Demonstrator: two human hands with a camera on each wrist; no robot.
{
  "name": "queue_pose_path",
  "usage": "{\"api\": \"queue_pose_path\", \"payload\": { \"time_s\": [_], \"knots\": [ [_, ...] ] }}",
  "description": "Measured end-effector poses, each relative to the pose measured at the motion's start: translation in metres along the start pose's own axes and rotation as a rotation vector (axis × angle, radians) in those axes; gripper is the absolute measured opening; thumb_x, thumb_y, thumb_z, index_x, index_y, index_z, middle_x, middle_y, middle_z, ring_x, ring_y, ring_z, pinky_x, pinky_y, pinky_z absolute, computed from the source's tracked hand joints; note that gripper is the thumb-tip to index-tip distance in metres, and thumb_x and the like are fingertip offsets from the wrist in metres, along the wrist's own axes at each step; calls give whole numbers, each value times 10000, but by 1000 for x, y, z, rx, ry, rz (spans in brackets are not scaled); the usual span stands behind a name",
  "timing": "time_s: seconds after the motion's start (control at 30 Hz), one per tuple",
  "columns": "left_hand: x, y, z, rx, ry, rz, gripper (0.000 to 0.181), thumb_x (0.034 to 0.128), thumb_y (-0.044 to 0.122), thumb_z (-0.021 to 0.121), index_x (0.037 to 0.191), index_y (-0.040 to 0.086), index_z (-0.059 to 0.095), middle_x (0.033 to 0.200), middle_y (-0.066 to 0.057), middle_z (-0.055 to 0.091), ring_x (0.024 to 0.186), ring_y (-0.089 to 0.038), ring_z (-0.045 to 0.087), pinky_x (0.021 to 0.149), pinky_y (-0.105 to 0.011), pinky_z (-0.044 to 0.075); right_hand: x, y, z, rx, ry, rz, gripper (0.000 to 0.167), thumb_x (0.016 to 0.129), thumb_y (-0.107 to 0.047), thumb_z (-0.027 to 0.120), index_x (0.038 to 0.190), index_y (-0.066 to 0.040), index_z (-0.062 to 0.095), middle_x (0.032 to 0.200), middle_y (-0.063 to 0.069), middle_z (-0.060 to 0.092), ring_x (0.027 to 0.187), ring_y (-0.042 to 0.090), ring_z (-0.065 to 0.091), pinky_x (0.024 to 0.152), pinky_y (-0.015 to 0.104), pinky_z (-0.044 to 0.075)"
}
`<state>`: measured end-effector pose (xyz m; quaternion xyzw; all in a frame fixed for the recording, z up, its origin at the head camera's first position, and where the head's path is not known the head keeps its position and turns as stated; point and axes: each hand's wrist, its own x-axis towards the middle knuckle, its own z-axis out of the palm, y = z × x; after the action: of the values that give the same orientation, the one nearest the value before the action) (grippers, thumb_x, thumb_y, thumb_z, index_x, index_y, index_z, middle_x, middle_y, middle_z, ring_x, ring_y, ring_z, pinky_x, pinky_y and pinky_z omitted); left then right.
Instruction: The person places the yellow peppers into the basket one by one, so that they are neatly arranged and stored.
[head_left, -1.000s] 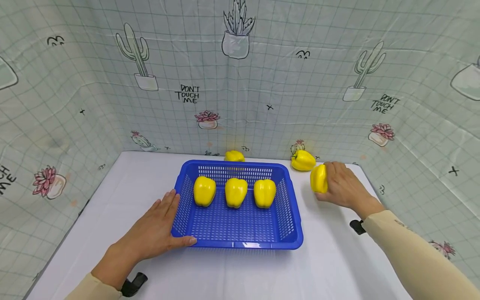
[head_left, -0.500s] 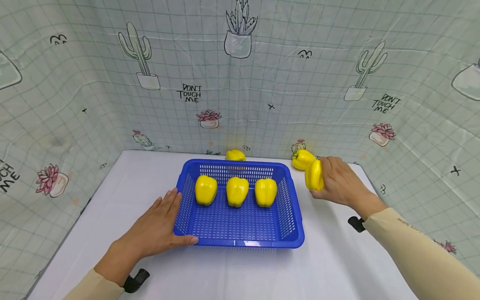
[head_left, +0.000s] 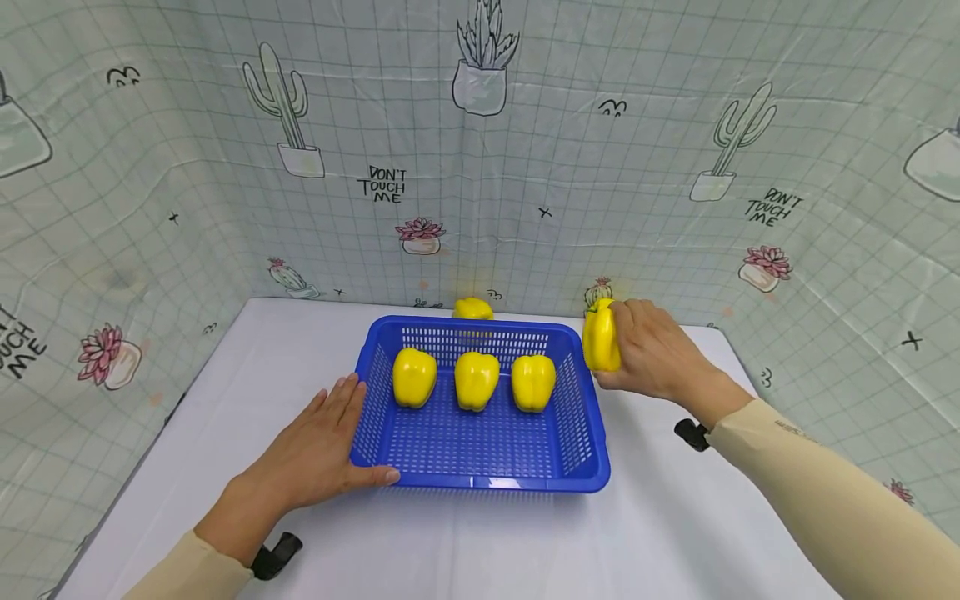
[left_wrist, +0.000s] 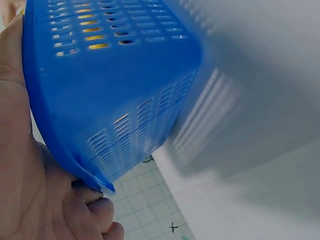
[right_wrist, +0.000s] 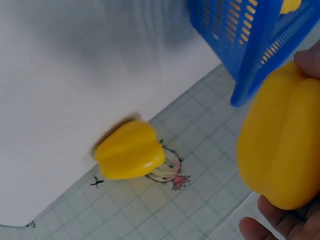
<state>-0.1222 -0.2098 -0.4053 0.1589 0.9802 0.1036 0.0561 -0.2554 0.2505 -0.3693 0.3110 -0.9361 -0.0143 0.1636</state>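
Note:
In the head view my right hand grips a yellow bell pepper beside the right rim of a blue plastic basket. The right wrist view shows the held pepper above the table, with the thumb and fingertips around its ends. My left hand rests along the basket's left rim, fingers straight, its thumb lying on the front rim. Inside, in a row toward the back, stand three yellow bell peppers: left, middle and right.
Behind the basket lies one bell pepper, partly hidden by the rim. Another bell pepper lies near the table's back edge, mostly covered in the head view. A white table meets a patterned cloth backdrop on several sides.
My right hand has carried its bell pepper left and slightly up, toward the basket's right rim, now covering most of the back-right pepper. The left hand stays on the rim.

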Motion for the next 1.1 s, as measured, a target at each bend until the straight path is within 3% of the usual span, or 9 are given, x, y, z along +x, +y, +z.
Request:
{"api": "queue_pose_path", "payload": {
  "time_s": [0.3, 0.67, 0.9, 1.1],
  "knots": [
    [0, -1, 1, 24, -2, -2, 1352, 800, 930, 554, 1619, -106, 260, 1700, -320, 234, 1589, -456, 256, 1300, -606, 209, 34, -44, -3, -20, 22, -116, 783, 760, -539, 770, 1208, 59, 535, 983, 148, 584, 918, 325, 560, 826, 438, 538],
    [-2, -4, 1, 23, 3, -4, 1332, 811, 907, 577, 1617, -107, 265, 1697, -320, 243, 1586, -457, 264, 1298, -606, 217, 72, -132, 6, 22, -61, -207, 804, 776, -622, 767, 1243, -10, 534, 1008, 84, 573, 894, 250, 522, 773, 350, 518],
    [-1, -4, 3, 19, -2, -6, 1336, 810, 904, 585, 1620, -107, 254, 1702, -315, 235, 1591, -450, 254, 1300, -604, 210, 83, -181, 15, -64, -135, -292, 846, 802, -738, 693, 1255, -42, 533, 1024, 50, 560, 933, 226, 516, 821, 313, 512],
    [0, -3, 4, 12, 5, 1, 1306, 826, 863, 621, 1621, -105, 252, 1704, -312, 231, 1591, -451, 255, 1297, -609, 216, 85, -203, 24, -99, -189, -305, 842, 802, -772, 675, 1248, -70, 545, 1030, 32, 568, 943, 218, 520, 832, 323, 521]
  ]
}}
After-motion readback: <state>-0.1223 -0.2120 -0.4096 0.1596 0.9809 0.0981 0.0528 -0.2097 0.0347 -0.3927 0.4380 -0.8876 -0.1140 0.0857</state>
